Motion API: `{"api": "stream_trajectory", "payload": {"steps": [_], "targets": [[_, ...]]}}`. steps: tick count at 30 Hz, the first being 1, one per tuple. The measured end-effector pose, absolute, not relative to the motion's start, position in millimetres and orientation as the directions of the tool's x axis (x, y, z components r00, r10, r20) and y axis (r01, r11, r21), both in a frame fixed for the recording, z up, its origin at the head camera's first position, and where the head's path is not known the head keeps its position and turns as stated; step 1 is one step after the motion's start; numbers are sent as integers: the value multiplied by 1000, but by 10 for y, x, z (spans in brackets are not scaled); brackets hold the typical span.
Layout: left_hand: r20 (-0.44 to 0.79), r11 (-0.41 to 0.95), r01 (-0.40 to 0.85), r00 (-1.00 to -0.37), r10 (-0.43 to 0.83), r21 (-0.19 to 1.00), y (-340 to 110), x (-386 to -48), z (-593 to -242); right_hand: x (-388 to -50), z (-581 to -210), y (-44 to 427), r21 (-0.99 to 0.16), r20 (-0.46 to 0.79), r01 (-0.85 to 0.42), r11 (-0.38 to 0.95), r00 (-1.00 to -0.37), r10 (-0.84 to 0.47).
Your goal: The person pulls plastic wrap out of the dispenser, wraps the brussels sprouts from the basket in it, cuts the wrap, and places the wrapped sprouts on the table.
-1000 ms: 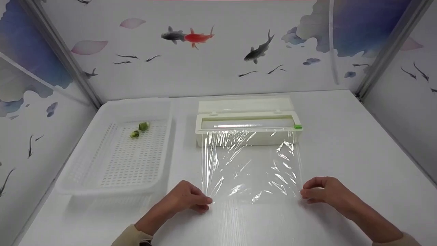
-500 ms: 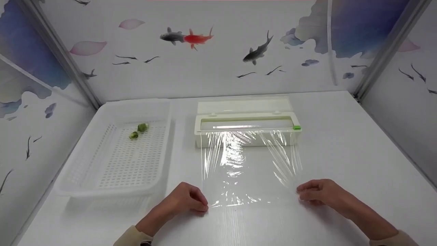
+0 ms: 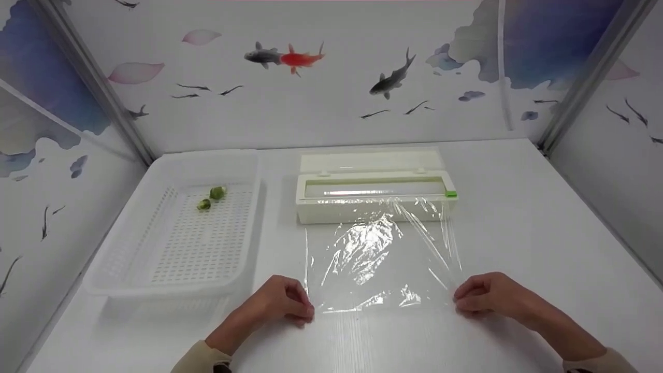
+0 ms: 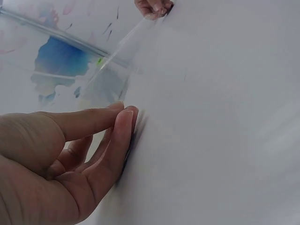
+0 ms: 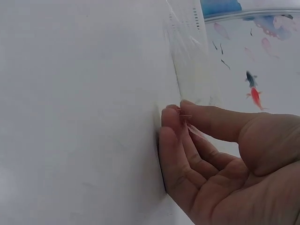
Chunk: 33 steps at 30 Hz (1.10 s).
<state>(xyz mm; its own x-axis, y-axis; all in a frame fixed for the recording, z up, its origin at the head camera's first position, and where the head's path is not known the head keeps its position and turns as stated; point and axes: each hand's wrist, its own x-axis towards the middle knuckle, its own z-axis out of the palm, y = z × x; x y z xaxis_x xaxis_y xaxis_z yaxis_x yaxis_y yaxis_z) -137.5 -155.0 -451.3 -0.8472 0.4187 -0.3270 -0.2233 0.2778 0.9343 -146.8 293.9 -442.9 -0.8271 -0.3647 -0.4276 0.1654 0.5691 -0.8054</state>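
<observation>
A sheet of clear plastic wrap stretches toward me from a pale wrap dispenser box, whose lid stands raised at the back. My left hand pinches the sheet's near left corner between thumb and fingers. At the near right corner my right hand does the same. In the left wrist view, the left hand's thumb and fingertips meet low over the table. The right wrist view has the right hand pinching the film edge, its finger backs at the table surface. A green slider sits at the box's right end.
On the left stands a white perforated basket with two small green vegetables in it; their kind is hard to tell. Printed panels enclose the white table at the back and sides.
Both hands keep their pinch on the plastic wrap. The left hand has shifted slightly left and nearer me, and the creases and glints in the film have changed.
</observation>
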Motion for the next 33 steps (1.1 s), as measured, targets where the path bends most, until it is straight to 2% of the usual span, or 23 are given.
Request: {"api": "stream_trajectory", "payload": {"steps": [6,20,28,33], "targets": [[-347,247,-262,-836,425,933,-1552,-1391,-4529,-1485,-4450,2959,-813,-423,153,561,-817,-391],[-373,277,-278,-837,400,920,-1542,-1370,-4460,-1504,-4449,2965,-822,-424,149,550,-803,-418],[-359,377,-232,-879,313,897,-1564,-1309,-4346,-1522,-4432,2963,-810,-431,141,569,-801,-416],[-323,390,-185,-890,324,902,-1545,-1219,-4182,-1551,-4444,2956,-812,-442,150,564,-790,-426]]}}
